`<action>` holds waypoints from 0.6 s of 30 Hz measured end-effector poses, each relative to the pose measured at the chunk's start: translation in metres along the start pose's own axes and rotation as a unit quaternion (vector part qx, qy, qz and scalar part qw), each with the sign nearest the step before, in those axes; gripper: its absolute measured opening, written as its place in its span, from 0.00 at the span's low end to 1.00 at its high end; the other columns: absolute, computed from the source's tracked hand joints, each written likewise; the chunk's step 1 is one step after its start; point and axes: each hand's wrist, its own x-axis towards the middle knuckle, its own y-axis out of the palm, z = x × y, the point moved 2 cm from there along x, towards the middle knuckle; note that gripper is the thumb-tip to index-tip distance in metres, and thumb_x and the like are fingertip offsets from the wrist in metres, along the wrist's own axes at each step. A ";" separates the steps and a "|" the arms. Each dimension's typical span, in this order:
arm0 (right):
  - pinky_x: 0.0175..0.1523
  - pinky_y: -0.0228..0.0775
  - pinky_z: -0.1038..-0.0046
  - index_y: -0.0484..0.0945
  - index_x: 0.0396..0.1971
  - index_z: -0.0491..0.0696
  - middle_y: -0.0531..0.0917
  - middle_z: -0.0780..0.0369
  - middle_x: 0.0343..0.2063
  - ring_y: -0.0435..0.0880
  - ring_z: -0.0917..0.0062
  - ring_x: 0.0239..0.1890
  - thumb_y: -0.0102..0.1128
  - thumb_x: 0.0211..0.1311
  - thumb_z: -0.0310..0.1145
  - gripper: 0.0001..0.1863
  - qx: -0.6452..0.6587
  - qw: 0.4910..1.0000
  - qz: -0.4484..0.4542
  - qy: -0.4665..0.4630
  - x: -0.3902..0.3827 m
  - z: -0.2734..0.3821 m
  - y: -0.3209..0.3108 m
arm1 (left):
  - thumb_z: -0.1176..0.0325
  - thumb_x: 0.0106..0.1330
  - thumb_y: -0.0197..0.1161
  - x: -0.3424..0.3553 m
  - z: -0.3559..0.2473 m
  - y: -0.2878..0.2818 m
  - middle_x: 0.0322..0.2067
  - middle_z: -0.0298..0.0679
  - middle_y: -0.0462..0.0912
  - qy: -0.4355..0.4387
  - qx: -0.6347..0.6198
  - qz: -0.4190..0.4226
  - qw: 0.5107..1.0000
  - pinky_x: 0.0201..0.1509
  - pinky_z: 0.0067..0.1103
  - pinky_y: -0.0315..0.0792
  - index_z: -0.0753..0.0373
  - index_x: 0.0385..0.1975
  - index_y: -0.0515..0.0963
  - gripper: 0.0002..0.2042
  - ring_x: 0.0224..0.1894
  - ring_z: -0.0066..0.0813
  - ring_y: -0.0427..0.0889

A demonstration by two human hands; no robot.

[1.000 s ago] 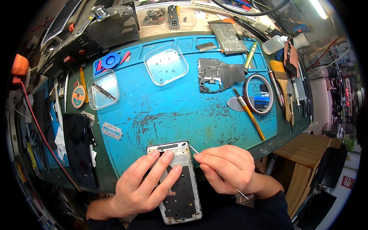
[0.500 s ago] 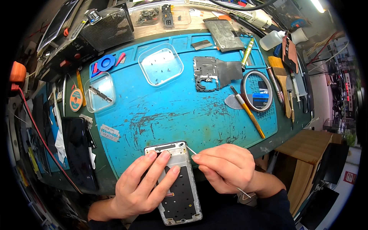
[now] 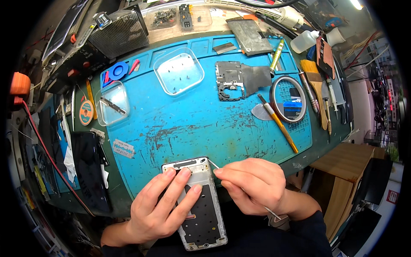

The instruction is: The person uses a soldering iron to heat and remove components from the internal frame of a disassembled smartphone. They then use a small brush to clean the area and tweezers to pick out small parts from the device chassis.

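My left hand (image 3: 158,207) is closed around a phone frame (image 3: 206,216), its fingers lying across the frame's upper part. The frame has a silvery rim and a black perforated sheet, and it is tilted at the mat's near edge. My right hand (image 3: 254,184) pinches a thin white stick (image 3: 213,165). One end of the stick meets the frame's top right corner; the other sticks out below the palm. Whether the tip is padded is too small to tell.
On the blue mat (image 3: 188,128) are a clear tray (image 3: 171,88) with several tiny screws, a black phone part (image 3: 231,79), a tape ring (image 3: 274,109), a gold-handled tool (image 3: 282,132) and a blade (image 3: 123,148). A dark glossy panel (image 3: 87,171) lies left; a brush (image 3: 314,79) lies right.
The hands keep nearly the same pose on the frame and stick. The stick has shifted only slightly at the corner, and the whole view has moved a little.
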 end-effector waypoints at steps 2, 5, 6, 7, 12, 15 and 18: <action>0.35 0.83 0.70 0.87 0.46 0.38 0.90 0.56 0.36 0.90 0.66 0.31 0.77 0.56 0.19 0.17 0.010 1.000 -0.001 -0.006 -0.002 -0.001 -0.001 | 0.50 0.87 0.50 0.000 0.000 0.000 0.60 0.49 0.87 -0.001 0.000 -0.001 1.000 0.60 0.35 0.86 0.58 0.59 0.87 0.23 0.64 0.48 0.81; 0.35 0.83 0.70 0.87 0.46 0.38 0.90 0.56 0.36 0.90 0.66 0.31 0.77 0.56 0.19 0.16 0.007 1.000 0.002 -0.003 -0.002 0.000 0.000 | 0.50 0.87 0.50 0.001 0.000 -0.001 0.60 0.50 0.87 0.004 0.003 0.001 1.000 0.59 0.35 0.86 0.58 0.59 0.87 0.23 0.64 0.48 0.80; 0.35 0.83 0.70 0.87 0.46 0.38 0.90 0.56 0.36 0.90 0.66 0.31 0.77 0.56 0.19 0.16 0.003 1.000 0.004 0.001 -0.001 0.000 0.000 | 0.50 0.87 0.50 0.001 0.000 0.000 0.60 0.50 0.87 0.002 0.002 0.000 1.000 0.59 0.35 0.86 0.58 0.59 0.87 0.23 0.64 0.48 0.81; 0.35 0.83 0.70 0.87 0.46 0.38 0.90 0.56 0.36 0.90 0.66 0.31 0.77 0.56 0.19 0.16 0.003 1.000 0.003 -0.001 -0.001 0.000 0.000 | 0.50 0.87 0.50 0.001 0.000 0.000 0.60 0.50 0.87 0.001 0.000 0.000 1.000 0.59 0.35 0.87 0.58 0.59 0.87 0.23 0.64 0.48 0.81; 0.35 0.83 0.70 0.87 0.46 0.38 0.90 0.56 0.36 0.90 0.66 0.32 0.77 0.56 0.20 0.16 -0.002 1.000 -0.003 -0.012 -0.004 0.001 0.000 | 0.50 0.87 0.50 0.002 0.001 0.000 0.60 0.50 0.87 0.002 0.001 0.001 1.000 0.59 0.35 0.87 0.58 0.59 0.87 0.23 0.64 0.48 0.81; 0.35 0.83 0.70 0.88 0.45 0.38 0.90 0.56 0.36 0.91 0.67 0.31 0.77 0.56 0.20 0.15 -0.005 1.000 0.002 -0.010 -0.001 0.002 -0.001 | 0.51 0.87 0.50 0.000 0.000 0.000 0.60 0.50 0.87 0.000 -0.002 0.000 1.000 0.59 0.35 0.87 0.58 0.59 0.87 0.22 0.64 0.48 0.81; 0.35 0.83 0.70 0.87 0.45 0.38 0.90 0.56 0.36 0.90 0.67 0.31 0.77 0.56 0.20 0.16 -0.004 1.000 -0.002 -0.014 -0.002 0.002 0.000 | 0.51 0.87 0.50 0.001 0.000 0.000 0.59 0.50 0.87 0.001 -0.002 -0.002 1.000 0.59 0.35 0.87 0.58 0.59 0.87 0.22 0.64 0.48 0.81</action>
